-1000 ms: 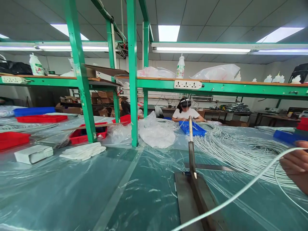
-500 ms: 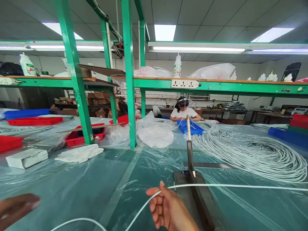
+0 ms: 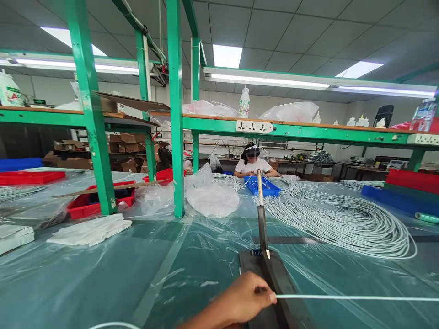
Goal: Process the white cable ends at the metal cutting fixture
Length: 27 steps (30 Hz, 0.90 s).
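Right hand (image 3: 240, 299) grip pinches the white cable (image 3: 356, 298) — it runs level, pointing right, over the cutter (image 3: 274, 283).

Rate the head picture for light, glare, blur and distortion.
Head view: bright, even light from ceiling panels and tube lamps, blown out white; soft glare and wrinkle highlights on the plastic sheet over the table; wide-lens bending makes the green posts lean; the hand pinching the white cable is slightly soft at the bottom edge; the cable coil stays sharp.
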{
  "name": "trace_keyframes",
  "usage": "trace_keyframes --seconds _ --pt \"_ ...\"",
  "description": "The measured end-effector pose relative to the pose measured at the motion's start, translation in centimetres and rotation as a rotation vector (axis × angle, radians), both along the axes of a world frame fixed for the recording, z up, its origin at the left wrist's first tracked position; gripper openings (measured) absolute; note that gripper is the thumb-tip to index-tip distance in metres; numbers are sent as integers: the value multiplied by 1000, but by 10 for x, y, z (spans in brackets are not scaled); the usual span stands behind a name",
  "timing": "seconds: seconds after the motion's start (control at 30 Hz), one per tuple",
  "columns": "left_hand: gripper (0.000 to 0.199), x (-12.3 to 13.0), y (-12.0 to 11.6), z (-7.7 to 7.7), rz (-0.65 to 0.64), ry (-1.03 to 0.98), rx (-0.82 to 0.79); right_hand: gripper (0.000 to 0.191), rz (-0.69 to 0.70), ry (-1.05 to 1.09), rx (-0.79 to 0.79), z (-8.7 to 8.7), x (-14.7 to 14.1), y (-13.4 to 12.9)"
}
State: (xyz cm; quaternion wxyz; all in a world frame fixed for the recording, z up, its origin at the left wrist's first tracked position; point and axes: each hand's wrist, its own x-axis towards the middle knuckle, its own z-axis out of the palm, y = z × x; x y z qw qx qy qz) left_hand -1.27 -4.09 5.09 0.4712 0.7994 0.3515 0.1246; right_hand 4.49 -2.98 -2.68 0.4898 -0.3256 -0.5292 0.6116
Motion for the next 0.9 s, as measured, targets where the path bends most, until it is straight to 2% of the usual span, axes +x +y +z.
trace_keyframes --seconds 0.07,0.13,0.23,0.3,0.37,0.4,0.43,0.5,0.57,0.63,0.77,0.9 --pt "40 5 5 -18 108 -114 36 80 -110 13 111 15 24 -6" --pt "38 6 6 -29 171 -149 8 81 -163 -78 168 43 40 -22" --pt "26 6 5 -39 210 -137 -44 48 -182 -309 136 107 59 -39" --pt "21 7 5 -42 225 -125 -26 33 -250 -327 123 149 76 -27" --pt "17 8 6 -45 246 -96 8 28 -498 -256 151 179 99 8" --pt "16 9 8 -46 256 -73 10 23 -630 -222 140 187 111 31" --pt "17 9 9 -47 260 -50 7 18 -718 -206 94 192 123 55" --pt "18 9 11 -48 268 -15 -18 18 -798 -187 -29 191 139 99" --pt "18 10 13 -46 278 4 -50 24 -776 -167 -138 185 144 130" --pt "19 10 13 -43 279 24 -64 30 -718 -128 -195 178 142 147" --pt "18 11 11 -40 300 78 -23 39 -645 -37 -226 179 137 149" --pt "18 12 10 -45 295 40 35 51 -556 41 -203 195 148 117"
